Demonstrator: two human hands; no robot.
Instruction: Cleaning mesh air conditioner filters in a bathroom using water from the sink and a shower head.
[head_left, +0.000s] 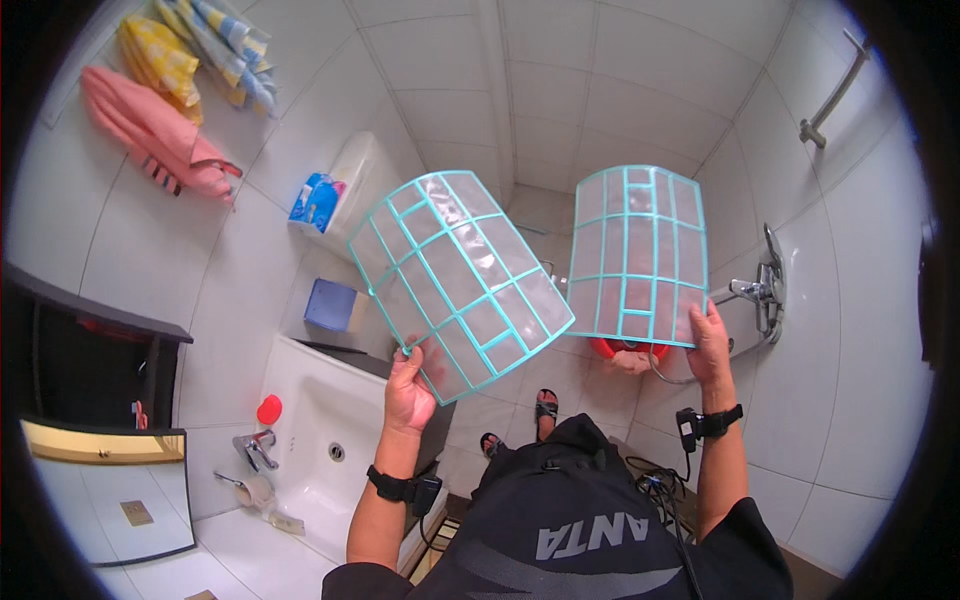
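Note:
My left hand (412, 390) pinches the lower left corner of a mesh air-conditioner filter (442, 281) with a turquoise plastic frame. This filter tilts to the left, and wet-looking shiny patches show along its mesh. In my right hand (709, 349) is a second filter (637, 251) of the same kind, gripped at its lower right corner and held nearly upright. The two filters come close at the left one's right corner; whether they touch I cannot tell. Behind the right filter's lower edge, a red basin (600, 347) with a pinkish cloth (634, 363) is partly hidden.
To the left is a white washbasin (315, 397) with a chrome faucet (256, 448) and a cup (255, 491). A shower mixer (766, 291) juts from the right wall. Towels (161, 139) hang at upper left. Cables (660, 484) hang by my right side.

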